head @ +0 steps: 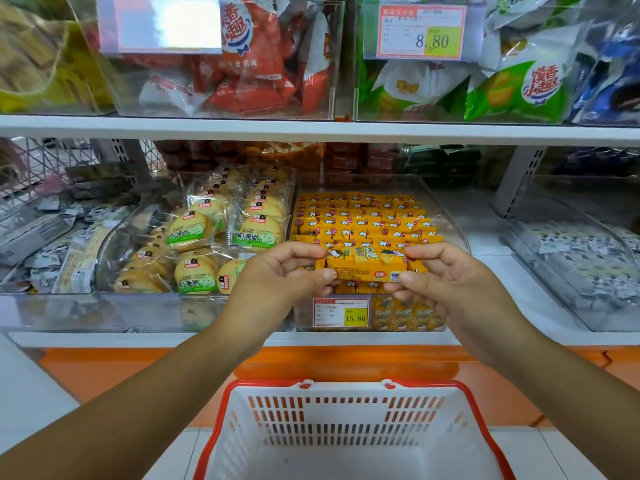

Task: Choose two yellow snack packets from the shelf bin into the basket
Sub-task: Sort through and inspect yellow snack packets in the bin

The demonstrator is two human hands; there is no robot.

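Note:
A yellow snack packet [365, 265] is held level in front of the clear shelf bin [453, 230], which is full of several rows of the same yellow packets [360, 216]. My left hand [287, 275] pinches the packet's left end and my right hand [446, 275] pinches its right end. Below my arms stands a white basket with a red rim [349, 431]; its visible inside holds nothing.
A bin of round biscuits in clear wrappers [207, 237] sits left of the yellow bin. A price tag reading 15.80 [341, 312] hangs on the yellow bin's front. Bins of red and green bags fill the upper shelf [311, 128]. An orange ledge [346, 362] runs under the lower shelf.

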